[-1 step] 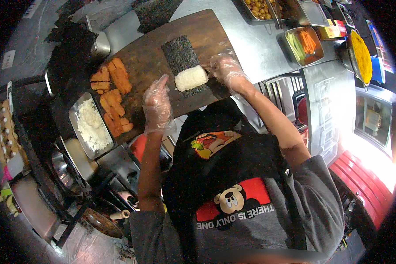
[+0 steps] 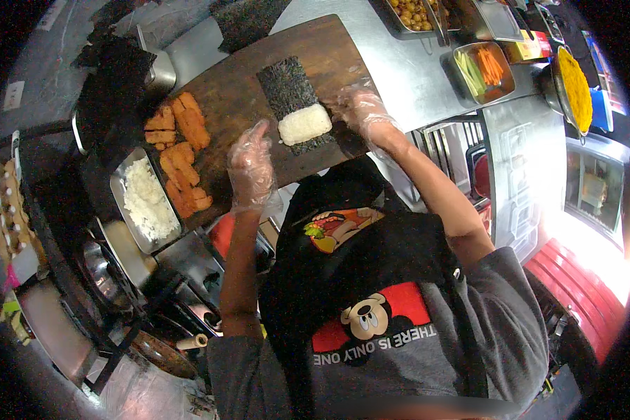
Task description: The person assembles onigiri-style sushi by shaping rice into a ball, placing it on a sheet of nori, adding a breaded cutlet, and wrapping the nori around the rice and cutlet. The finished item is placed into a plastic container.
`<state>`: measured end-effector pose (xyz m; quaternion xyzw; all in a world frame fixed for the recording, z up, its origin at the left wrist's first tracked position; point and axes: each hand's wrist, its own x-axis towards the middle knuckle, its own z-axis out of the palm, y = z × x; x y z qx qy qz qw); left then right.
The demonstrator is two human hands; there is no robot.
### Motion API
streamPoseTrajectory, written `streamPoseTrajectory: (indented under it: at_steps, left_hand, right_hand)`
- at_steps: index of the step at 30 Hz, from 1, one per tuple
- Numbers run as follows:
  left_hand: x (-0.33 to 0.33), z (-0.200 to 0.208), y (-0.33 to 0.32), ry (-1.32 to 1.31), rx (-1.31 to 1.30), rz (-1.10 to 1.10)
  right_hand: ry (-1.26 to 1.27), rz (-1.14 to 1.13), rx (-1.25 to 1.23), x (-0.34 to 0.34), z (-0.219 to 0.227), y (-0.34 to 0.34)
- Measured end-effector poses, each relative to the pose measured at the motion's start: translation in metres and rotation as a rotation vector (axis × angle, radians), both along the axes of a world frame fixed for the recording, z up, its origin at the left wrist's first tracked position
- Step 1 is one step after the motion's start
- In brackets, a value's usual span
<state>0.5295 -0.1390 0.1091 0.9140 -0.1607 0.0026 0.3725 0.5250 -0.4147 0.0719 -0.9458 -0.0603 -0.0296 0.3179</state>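
— Two gloved hands over the wooden cutting board (image 2: 259,105): left hand (image 2: 250,168) open, holding nothing, beside the rice block (image 2: 304,124).
— Right hand (image 2: 360,112)?
— Fingers spread, touching the seaweed sheet (image 2: 287,87) edge; rice lies on its near end.
— Containers?
— Rice tray (image 2: 150,199) left; vegetable tray (image 2: 484,70) far right on steel counter (image 2: 406,77).

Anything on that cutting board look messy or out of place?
Nothing stands out. The rice sits in a neat block on the seaweed sheet, and the orange strips lie grouped at the board's left end.
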Motion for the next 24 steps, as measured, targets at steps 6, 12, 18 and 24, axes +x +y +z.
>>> streamPoseTrajectory:
  at_steps: [6, 12, 18, 24]
  left_hand:
    - [0.006, 0.005, -0.026, -0.099, -0.001, -0.126]
    - [0.019, -0.005, -0.034, -0.087, 0.168, -0.284]
    - [0.006, -0.007, -0.036, -0.060, 0.161, -0.159]
    - [-0.013, 0.043, 0.031, -0.082, -0.038, 0.238]
  right_hand:
    - [0.246, 0.037, 0.012, 0.007, 0.043, 0.017]
    - [0.213, 0.202, -0.066, 0.005, 0.031, 0.021]
    - [0.280, 0.152, -0.185, 0.007, 0.037, 0.027]
    - [0.240, 0.016, -0.038, 0.001, 0.062, 0.019]
